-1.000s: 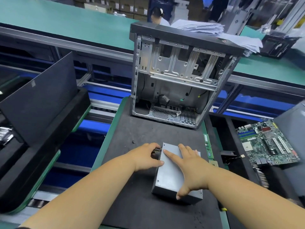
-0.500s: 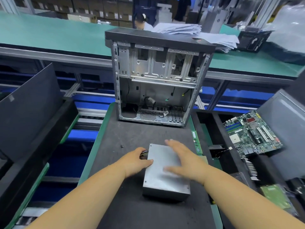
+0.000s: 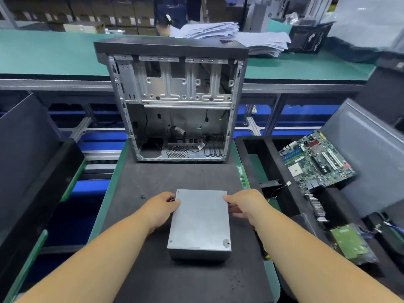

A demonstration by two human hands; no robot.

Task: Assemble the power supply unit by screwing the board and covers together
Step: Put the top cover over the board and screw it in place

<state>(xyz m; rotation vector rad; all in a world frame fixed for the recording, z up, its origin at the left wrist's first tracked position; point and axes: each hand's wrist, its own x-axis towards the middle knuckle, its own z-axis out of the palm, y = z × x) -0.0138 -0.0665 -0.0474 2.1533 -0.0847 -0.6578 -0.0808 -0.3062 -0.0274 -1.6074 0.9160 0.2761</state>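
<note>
The power supply unit (image 3: 200,221) lies flat on the table (image 3: 153,278), near the open case (image 3: 172,106). It is clasped at its far corners by the left hand (image 3: 162,207) and the right hand (image 3: 246,205). It should be lifted level, with even pressure from both sides.

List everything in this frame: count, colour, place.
power supply box: 1, grey metal, on the black mat, near centre
black mat: 1, black, covers the green-edged pallet
computer case: 1, silver inside with black shell, open side facing us, at the far end of the mat
loose screws: a few, dark, on the mat left of the box
motherboard: 1, green, in the black tray at right
black tray: 1, right of the mat
green board in bag: 1, lower right
paper stacks: several sheets, white, on the green bench behind the case
hands: left hand grips the box's left edge, right hand grips its right edge
</note>
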